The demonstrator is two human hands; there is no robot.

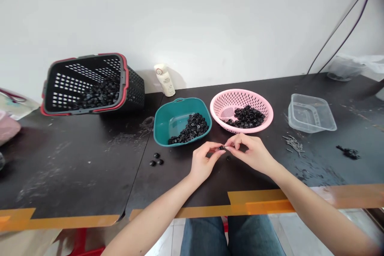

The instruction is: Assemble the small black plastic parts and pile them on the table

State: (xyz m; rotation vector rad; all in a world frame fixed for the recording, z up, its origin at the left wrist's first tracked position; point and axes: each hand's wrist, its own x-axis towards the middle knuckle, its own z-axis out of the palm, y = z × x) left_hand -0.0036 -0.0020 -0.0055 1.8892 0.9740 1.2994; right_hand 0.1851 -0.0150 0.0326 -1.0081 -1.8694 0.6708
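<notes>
My left hand (204,160) is closed in a pinch on a small black plastic part (221,148). Thumb and fingertips of my right hand (249,152) press together at the same part from the other side; whatever they hold is too small to make out. Another black part (228,158) lies on the table just below my fingertips. Behind my hands stand a teal basin (163,122) with a heap of small black round parts (195,126) and a pink colander (220,106) with black parts (250,116) in it. Several round black pieces (156,162) lie left of my left hand.
A tilted black basket with a red rim (135,88) holds more black parts at the left. Beside it stands a white bottle (165,80). To the right are a clear plastic tub (312,116), thin metal pins (294,144) and a black clump (348,152). Orange tape (210,211) lines the table edge.
</notes>
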